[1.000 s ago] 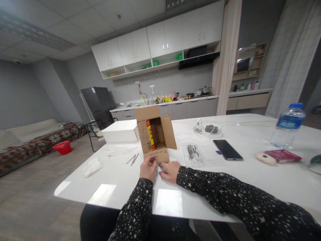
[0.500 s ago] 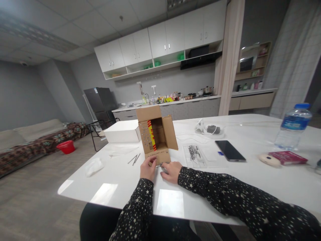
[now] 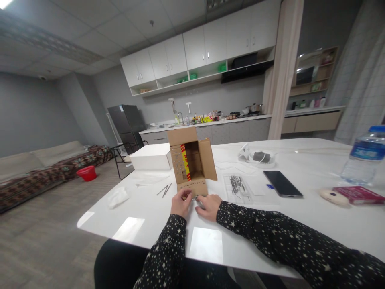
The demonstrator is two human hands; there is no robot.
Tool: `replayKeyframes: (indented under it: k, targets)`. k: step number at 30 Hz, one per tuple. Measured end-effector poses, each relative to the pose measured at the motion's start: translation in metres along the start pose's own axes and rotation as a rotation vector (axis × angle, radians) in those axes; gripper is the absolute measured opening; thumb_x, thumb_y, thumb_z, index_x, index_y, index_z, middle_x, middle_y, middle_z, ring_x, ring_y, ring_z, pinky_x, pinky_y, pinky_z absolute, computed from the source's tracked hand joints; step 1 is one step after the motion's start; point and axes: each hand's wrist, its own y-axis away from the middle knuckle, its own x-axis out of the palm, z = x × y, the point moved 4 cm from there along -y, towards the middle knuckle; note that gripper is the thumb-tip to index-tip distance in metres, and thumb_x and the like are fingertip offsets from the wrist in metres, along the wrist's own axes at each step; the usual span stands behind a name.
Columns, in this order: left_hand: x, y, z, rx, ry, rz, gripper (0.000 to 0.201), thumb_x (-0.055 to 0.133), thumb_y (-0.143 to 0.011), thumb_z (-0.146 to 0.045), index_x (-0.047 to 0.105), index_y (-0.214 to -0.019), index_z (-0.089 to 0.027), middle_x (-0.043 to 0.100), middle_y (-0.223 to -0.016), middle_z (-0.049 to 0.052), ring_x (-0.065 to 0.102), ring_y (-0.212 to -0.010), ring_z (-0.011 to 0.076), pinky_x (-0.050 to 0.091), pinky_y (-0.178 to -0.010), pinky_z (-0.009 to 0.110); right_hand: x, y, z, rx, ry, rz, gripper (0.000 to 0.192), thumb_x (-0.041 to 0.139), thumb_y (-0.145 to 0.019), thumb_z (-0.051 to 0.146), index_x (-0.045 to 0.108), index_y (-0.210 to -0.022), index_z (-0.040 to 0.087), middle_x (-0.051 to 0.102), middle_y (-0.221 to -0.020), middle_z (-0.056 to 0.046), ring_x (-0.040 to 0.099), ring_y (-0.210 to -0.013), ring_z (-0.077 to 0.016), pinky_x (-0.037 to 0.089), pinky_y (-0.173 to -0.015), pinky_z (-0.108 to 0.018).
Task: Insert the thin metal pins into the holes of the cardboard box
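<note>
An open cardboard box (image 3: 177, 170) stands on its side on the white table, its opening facing me and its flaps spread. Small bits dot the left flap and the bottom flap (image 3: 197, 184). My left hand (image 3: 181, 202) is at the front edge of the bottom flap, thumb and fingers pinched together. Close beside it, my right hand (image 3: 210, 205) rests with its fingers curled in toward the same spot. Between the fingertips lies a small metallic piece (image 3: 195, 198), too small to make out. What each hand grips is mostly hidden.
Right of the box lies a clear plastic case (image 3: 252, 199) with several metal pieces. A phone (image 3: 282, 184), a bottle (image 3: 363, 156) and a dark red box (image 3: 359, 195) are farther right. Thin metal rods (image 3: 166, 190), crumpled plastic (image 3: 118, 197) and a white box (image 3: 152, 157) are left.
The whole scene has shifted slightly to the right as the camera turned a little left. Both hands stay at the box's front flap, with only slight finger movement.
</note>
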Motion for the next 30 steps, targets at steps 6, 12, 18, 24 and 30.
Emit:
replayKeyframes:
  k: [6,12,18,24,30]
  targets:
    - [0.001,0.001,0.002,-0.041,-0.003,0.015,0.023,0.06,-0.074,-0.035,0.07,-0.086,-0.017,0.071,-0.078,0.006,0.063,-0.065,0.0147,0.051,-0.063,0.027,-0.003,0.002,0.001,-0.023,-0.01,-0.002,0.039,0.038,-0.087,0.045,0.057,-0.112,0.022,0.07,-0.09,-0.008,0.065,-0.081,-0.0225,0.039,-0.067,-0.029]
    - [0.0,0.002,-0.003,-0.018,0.002,-0.002,0.017,0.06,-0.073,-0.031,0.069,-0.078,-0.017,0.071,-0.075,0.004,0.061,-0.064,0.0138,0.05,-0.06,0.026,-0.001,0.0,0.001,-0.034,-0.002,-0.004,0.038,0.038,-0.087,0.045,0.057,-0.112,0.023,0.07,-0.088,-0.008,0.065,-0.078,-0.0231,0.038,-0.064,-0.029]
    - [-0.006,0.001,-0.008,0.044,0.045,-0.116,0.013,0.058,-0.074,-0.028,0.063,-0.078,-0.017,0.065,-0.074,0.003,0.059,-0.062,0.0121,0.048,-0.057,0.023,-0.003,-0.001,0.002,-0.039,-0.006,-0.016,0.035,0.039,-0.087,0.044,0.057,-0.107,0.022,0.07,-0.088,-0.008,0.064,-0.077,-0.0221,0.036,-0.063,-0.028]
    - [-0.009,0.002,-0.005,0.003,0.101,-0.168,0.015,0.058,-0.075,-0.03,0.06,-0.083,-0.017,0.063,-0.074,0.003,0.058,-0.063,0.0123,0.048,-0.06,0.025,-0.007,0.002,0.003,-0.042,-0.008,0.0,0.033,0.039,-0.087,0.043,0.057,-0.105,0.022,0.07,-0.086,-0.008,0.064,-0.075,-0.0218,0.034,-0.061,-0.028]
    - [-0.012,0.002,-0.004,-0.059,0.145,-0.233,0.017,0.06,-0.074,-0.032,0.058,-0.082,-0.017,0.065,-0.078,0.004,0.061,-0.068,0.0139,0.05,-0.064,0.026,-0.006,0.001,0.002,-0.042,-0.005,0.02,0.034,0.037,-0.088,0.043,0.055,-0.107,0.021,0.069,-0.087,-0.009,0.064,-0.076,-0.0222,0.034,-0.063,-0.028]
